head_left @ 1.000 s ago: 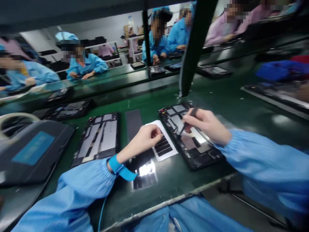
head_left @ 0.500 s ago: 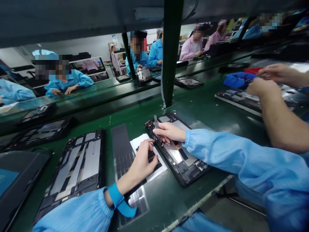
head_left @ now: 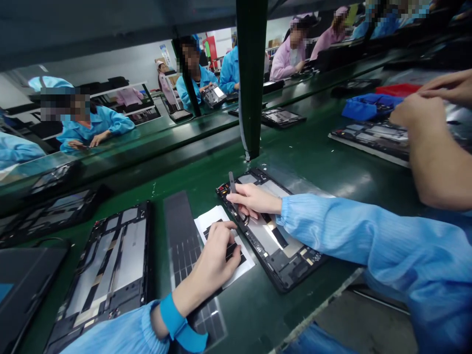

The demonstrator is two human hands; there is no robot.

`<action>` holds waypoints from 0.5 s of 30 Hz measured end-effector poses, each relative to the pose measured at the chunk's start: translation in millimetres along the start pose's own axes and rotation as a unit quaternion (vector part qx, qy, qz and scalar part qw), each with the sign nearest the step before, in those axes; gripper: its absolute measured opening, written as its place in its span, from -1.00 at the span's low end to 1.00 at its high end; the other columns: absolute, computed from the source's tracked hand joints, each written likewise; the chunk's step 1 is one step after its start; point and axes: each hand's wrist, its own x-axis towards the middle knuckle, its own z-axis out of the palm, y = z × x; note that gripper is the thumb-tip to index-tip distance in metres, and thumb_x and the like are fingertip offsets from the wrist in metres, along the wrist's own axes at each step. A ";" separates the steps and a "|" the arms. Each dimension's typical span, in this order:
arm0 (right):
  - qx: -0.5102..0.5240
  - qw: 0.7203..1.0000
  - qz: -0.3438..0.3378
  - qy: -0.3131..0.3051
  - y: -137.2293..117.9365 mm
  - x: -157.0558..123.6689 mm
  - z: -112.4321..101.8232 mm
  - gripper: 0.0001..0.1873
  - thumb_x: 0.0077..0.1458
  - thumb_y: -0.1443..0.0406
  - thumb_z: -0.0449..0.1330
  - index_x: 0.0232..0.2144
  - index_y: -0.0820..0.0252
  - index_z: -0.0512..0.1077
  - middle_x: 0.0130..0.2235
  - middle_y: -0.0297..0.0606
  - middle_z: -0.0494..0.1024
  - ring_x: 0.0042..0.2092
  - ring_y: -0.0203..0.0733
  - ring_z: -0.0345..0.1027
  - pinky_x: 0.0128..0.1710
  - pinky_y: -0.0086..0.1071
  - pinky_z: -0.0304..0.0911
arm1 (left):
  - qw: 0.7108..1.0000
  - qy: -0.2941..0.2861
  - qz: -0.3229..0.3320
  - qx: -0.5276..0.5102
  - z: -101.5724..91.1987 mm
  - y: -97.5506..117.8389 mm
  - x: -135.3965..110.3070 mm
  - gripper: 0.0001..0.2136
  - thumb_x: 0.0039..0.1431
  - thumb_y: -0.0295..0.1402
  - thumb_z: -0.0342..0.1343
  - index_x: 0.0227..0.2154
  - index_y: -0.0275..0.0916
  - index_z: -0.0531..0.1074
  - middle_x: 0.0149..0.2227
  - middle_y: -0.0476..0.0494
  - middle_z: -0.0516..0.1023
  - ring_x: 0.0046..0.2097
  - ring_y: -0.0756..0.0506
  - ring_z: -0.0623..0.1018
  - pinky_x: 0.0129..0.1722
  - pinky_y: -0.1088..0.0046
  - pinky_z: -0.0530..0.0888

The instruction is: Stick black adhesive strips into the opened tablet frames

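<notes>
My right hand (head_left: 254, 199) grips a pair of dark tweezers (head_left: 232, 182), held over the upper left part of an opened tablet (head_left: 285, 268). The tablet lies with its inner parts facing up; my hand and sleeve cover part of it. My left hand (head_left: 214, 253) rests above a white sheet with black strips (head_left: 206, 216), left of the tablet. Its fingers are bent, thumb and forefinger apart, with nothing visible between them. A blue band (head_left: 171, 314) circles my left wrist. Partly under my left forearm lies a dark sheet divided into strips (head_left: 180, 216).
Another opened tablet (head_left: 129, 255) lies to the left, with more beyond it. A green post (head_left: 252, 98) stands behind the work. At right, a co-worker's hands (head_left: 424, 113) are near a blue tray (head_left: 363, 107) and another opened device (head_left: 368, 140). Several people sit across the bench.
The view has shifted slightly. My right hand keeps the tweezers over the tablet's upper left edge, now held a little more upright. My left hand stays over the white sheet.
</notes>
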 end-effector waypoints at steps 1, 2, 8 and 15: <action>-0.002 1.000 0.004 -0.003 -0.9 0.1 -0.3 -0.82 0.16 0.23 -0.05 -0.41 0.23 0.17 -0.72 -0.52 0.25 -0.80 -0.48 0.08 -0.86 -0.63 -0.07 | 1.000 -0.002 0.005 0.002 -0.2 0.4 0.1 -0.81 0.04 -0.58 -0.09 -0.45 -0.18 0.02 -0.19 -0.16 0.29 -0.14 -0.12 0.31 -0.23 0.32 0.32; -0.004 1.000 0.008 -0.005 -1.8 0.1 -0.6 -0.83 0.16 0.24 -0.05 -0.39 0.24 0.18 -0.73 -0.52 0.25 -0.80 -0.48 0.08 -0.86 -0.63 -0.07 | 1.000 -0.004 0.009 0.003 -0.4 0.8 0.2 -0.81 0.04 -0.58 -0.09 -0.45 -0.19 0.02 -0.18 -0.16 0.30 -0.14 -0.12 0.31 -0.23 0.31 0.32; 0.001 1.000 0.018 -0.007 -3.7 0.5 -1.0 -0.85 0.16 0.24 -0.05 -0.33 0.24 0.20 -0.73 -0.52 0.25 -0.80 -0.46 0.07 -0.87 -0.62 -0.07 | 1.000 -0.013 0.022 0.001 -1.4 1.8 0.0 -0.84 0.07 -0.57 -0.11 -0.43 -0.19 0.05 -0.14 -0.18 0.32 -0.11 -0.13 0.30 -0.20 0.28 0.32; -0.006 1.000 0.018 0.002 -2.4 0.6 0.7 -0.85 0.17 0.25 -0.05 -0.33 0.24 0.21 -0.73 -0.52 0.24 -0.81 -0.46 0.07 -0.87 -0.62 -0.06 | 0.998 -0.047 0.039 0.004 -2.3 2.4 1.1 -0.86 0.09 -0.59 -0.15 -0.43 -0.20 0.10 -0.13 -0.20 0.35 -0.12 -0.11 0.31 -0.22 0.29 0.35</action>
